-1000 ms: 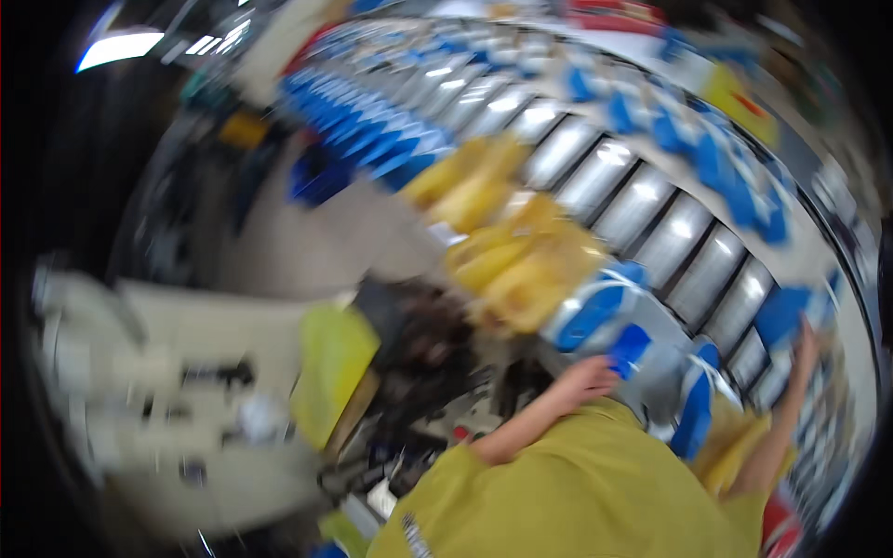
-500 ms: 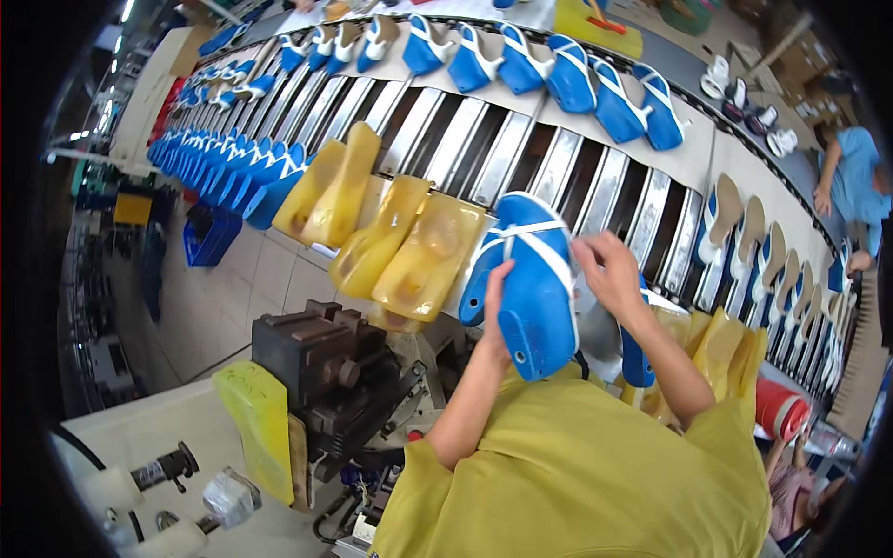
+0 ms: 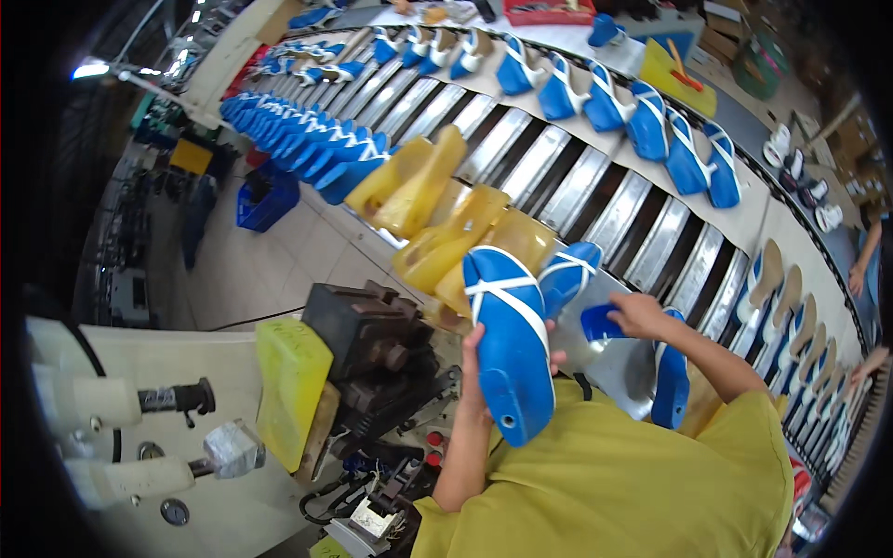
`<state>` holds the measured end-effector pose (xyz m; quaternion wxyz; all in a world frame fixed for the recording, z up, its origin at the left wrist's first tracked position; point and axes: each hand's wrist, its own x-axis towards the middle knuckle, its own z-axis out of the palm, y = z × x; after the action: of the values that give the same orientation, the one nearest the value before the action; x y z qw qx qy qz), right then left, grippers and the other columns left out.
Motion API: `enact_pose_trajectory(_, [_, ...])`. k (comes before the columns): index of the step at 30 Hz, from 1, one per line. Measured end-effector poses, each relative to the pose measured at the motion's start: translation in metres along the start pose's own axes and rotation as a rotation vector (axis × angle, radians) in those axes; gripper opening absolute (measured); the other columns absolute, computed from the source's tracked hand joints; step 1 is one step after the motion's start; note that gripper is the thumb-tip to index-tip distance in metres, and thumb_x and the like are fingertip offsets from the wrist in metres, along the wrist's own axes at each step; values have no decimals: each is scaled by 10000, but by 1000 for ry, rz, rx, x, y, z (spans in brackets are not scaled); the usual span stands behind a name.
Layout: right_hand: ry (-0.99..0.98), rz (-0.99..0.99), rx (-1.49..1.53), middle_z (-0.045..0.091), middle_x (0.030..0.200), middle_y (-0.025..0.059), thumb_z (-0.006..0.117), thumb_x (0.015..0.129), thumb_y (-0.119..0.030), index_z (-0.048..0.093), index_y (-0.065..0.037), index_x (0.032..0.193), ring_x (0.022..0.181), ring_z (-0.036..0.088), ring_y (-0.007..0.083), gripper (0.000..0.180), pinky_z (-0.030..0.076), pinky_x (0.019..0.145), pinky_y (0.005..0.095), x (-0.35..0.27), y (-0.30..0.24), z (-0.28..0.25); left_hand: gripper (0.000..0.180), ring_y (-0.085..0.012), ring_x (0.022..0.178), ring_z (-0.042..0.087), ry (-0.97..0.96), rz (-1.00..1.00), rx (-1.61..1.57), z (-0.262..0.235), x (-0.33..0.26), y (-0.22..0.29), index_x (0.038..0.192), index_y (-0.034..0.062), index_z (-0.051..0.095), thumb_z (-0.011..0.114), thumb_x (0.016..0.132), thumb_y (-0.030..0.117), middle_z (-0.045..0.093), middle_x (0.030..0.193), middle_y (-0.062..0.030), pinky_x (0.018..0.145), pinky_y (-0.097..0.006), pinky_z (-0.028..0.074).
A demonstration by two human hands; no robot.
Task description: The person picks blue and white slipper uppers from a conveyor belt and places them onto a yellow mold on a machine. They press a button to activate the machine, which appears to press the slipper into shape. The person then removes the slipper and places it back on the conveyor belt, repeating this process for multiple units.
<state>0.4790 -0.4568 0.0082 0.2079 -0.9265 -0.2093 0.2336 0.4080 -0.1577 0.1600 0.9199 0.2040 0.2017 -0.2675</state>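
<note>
Left hand (image 3: 472,377) half-hidden behind strapped last (image 3: 512,339); right hand (image 3: 640,316) holds blue piece (image 3: 600,323).

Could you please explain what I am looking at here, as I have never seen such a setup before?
Certainly. There is no robot here: a person works with two bare hands. The view comes from a wide fisheye camera on the person's head, looking down, so straight edges bend near the rim.

The left hand holds a blue shoe form crossed by white straps. The right hand holds a small blue piece; I cannot tell exactly what it is.

Ahead are metal rollers, with yellow moulded pieces along their near side. More strapped blue forms stand in a row along the far side. To the person's left is a dark metal block.
</note>
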Motion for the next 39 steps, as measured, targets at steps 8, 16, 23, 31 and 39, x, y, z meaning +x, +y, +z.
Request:
enact_pose_trajectory(8, [586,-474,499,702,1030,186,563,981,-145,540,-104,1345,870,715,291,367,546,777,358,5,-181,-176,899,-294,805,681,54,61,299,-4,-55,-11,1347,-53,426,539,837,679,625,1137,-195,733,-389,575])
enact_pose_trajectory(16, [333,-649,260,691,897,207,571,970,-181,561,-97,1318,740,688,352,358,547,676,405,-10,-249,-150,860,-283,825,677,55,193,493,-26,-123,-22,1347,-60,417,573,837,614,617,1130,-206,746,-356,576])
enact_pose_trajectory(23, [326,-702,192,689,997,225,573,980,-213,451,-103,1435,872,685,371,484,534,798,419,-10,-289,-120,784,-283,817,684,84,223,448,-25,-168,-33,1283,-62,449,588,850,577,624,999,-173,751,-364,579])
enact_pose_trajectory(31, [15,-973,851,472,1411,201,825,749,-323,123,-66,1571,1297,488,328,1111,369,1079,438,-56,-311,-107,976,-341,1212,527,-342,858,-464,8,-158,-27,1459,19,320,491,812,730,484,1393,-181,1011,-459,464])
enact_pose_trajectory(39, [302,-1219,482,582,1260,174,837,667,-77,607,-51,1219,1176,578,337,599,445,1000,404,-13,-400,-152,882,-252,1347,425,-355,1236,-310,33,-144,54,1475,112,347,395,881,762,419,1489,-96,1149,-425,298])
